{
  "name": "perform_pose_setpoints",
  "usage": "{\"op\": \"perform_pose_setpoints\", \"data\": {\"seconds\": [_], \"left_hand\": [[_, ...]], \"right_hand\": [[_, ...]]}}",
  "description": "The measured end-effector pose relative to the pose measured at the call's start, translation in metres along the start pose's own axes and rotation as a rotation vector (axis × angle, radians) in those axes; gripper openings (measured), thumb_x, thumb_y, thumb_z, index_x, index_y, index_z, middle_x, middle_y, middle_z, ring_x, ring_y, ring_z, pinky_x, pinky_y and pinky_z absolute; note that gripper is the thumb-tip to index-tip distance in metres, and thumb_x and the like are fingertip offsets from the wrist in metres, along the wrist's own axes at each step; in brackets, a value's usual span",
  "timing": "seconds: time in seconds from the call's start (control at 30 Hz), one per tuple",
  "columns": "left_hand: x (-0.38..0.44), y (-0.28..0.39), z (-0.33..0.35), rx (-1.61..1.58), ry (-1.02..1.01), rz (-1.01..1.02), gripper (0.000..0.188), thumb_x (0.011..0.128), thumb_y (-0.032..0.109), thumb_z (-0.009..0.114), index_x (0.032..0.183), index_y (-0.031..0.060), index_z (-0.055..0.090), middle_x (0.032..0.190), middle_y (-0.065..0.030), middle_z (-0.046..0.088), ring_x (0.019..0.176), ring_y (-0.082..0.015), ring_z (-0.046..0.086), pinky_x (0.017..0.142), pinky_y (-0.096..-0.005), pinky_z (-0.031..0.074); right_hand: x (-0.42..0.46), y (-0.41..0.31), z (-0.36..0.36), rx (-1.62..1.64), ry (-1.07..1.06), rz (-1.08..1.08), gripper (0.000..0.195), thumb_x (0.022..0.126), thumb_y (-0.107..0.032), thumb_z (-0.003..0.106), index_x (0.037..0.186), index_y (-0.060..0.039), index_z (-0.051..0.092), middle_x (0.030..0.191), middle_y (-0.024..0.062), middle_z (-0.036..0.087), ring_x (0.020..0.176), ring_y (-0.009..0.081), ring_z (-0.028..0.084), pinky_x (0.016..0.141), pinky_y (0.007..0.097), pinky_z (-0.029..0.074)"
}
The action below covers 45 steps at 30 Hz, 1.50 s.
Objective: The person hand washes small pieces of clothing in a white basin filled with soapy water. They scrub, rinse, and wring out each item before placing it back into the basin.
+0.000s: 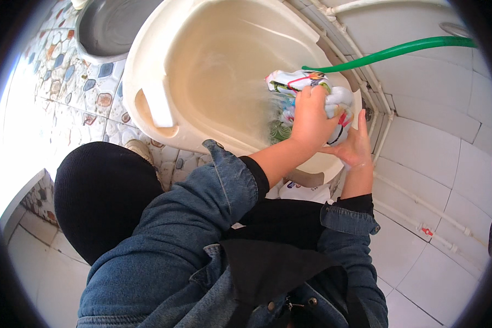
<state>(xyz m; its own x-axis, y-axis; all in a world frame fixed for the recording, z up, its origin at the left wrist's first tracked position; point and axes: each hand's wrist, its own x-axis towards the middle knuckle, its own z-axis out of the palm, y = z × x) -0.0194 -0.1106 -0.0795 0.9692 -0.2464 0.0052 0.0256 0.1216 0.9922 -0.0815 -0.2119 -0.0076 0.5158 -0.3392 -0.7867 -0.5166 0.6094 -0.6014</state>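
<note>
A wet white cloth with a colourful print [295, 80] is bunched at the right end of a cream plastic tub [147, 37]. My left hand [313, 117] grips the bunch from above, fingers curled into it. Beside its right end, my right hand [356, 145] has its thumb and a finger spread apart; whether the palm touches the cloth cannot be told. Cloudy water [217, 78] fills the tub's basin. Below my left hand, green patterned fabric [279, 130] lies partly under the water.
A green hose [397, 53] reaches over the tub's far right rim. White pipes [363, 67] run along the tiled wall, one with a red valve handle [427, 231]. A grey metal basin [110, 28] stands on the pebble-patterned floor [82, 94]. My bent knee [106, 192] is near the tub.
</note>
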Motion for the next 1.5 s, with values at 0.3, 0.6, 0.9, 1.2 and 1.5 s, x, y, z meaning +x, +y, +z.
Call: {"op": "perform_pose_setpoints", "data": {"seconds": [0.3,0.6,0.9,1.2,1.5], "left_hand": [[-0.006,0.023,-0.004,-0.178,-0.246,0.038,0.030,0.076,0.025,0.070,0.088,-0.0011,0.059,0.088,-0.0221,0.061,0.084,-0.0390,0.058,0.074,-0.0424,0.046],[-0.003,0.005,0.001,-0.227,-0.413,-0.290,0.040,0.089,0.038,0.052,0.096,-0.0001,0.064,0.080,-0.0182,0.065,0.077,-0.0312,0.063,0.072,-0.0397,0.048],[0.008,-0.037,0.000,-0.875,-0.353,-0.971,0.033,0.089,0.024,0.048,0.106,-0.0027,0.058,0.096,-0.0148,0.063,0.085,-0.0257,0.062,0.081,-0.0414,0.049],[0.032,-0.028,-0.038,-0.668,-0.535,-0.782,0.024,0.090,0.019,0.052,0.108,0.0050,0.060,0.103,-0.0085,0.062,0.092,-0.0203,0.058,0.086,-0.0360,0.043],[0.050,0.026,-0.056,-0.364,-0.325,-0.221,0.014,0.085,0.009,0.064,0.096,-0.0009,0.063,0.085,-0.0029,0.062,0.076,-0.0093,0.055,0.070,-0.0222,0.045]], "right_hand": [[0.017,0.013,-0.005,0.192,-0.066,-0.302,0.055,0.089,-0.054,0.046,0.123,-0.0106,0.051,0.119,0.0075,0.057,0.110,0.0247,0.054,0.094,0.0423,0.044],[0.038,0.029,-0.023,0.163,0.112,-0.410,0.034,0.089,-0.029,0.052,0.113,-0.0046,0.056,0.105,0.0090,0.062,0.094,0.0230,0.061,0.082,0.0383,0.050],[0.026,0.029,0.010,-0.938,0.395,-0.954,0.025,0.088,-0.018,0.048,0.095,0.0035,0.059,0.087,0.0106,0.062,0.078,0.0162,0.057,0.070,0.0323,0.046],[-0.001,-0.020,-0.023,-1.056,0.520,-0.846,0.037,0.092,-0.030,0.049,0.099,0.0029,0.063,0.086,0.0072,0.063,0.080,0.0152,0.056,0.076,0.0288,0.042],[-0.031,-0.037,-0.054,-0.439,0.522,-0.941,0.042,0.085,-0.036,0.060,0.084,0.0054,0.062,0.078,0.0086,0.060,0.073,0.0149,0.052,0.069,0.0298,0.041]]}}
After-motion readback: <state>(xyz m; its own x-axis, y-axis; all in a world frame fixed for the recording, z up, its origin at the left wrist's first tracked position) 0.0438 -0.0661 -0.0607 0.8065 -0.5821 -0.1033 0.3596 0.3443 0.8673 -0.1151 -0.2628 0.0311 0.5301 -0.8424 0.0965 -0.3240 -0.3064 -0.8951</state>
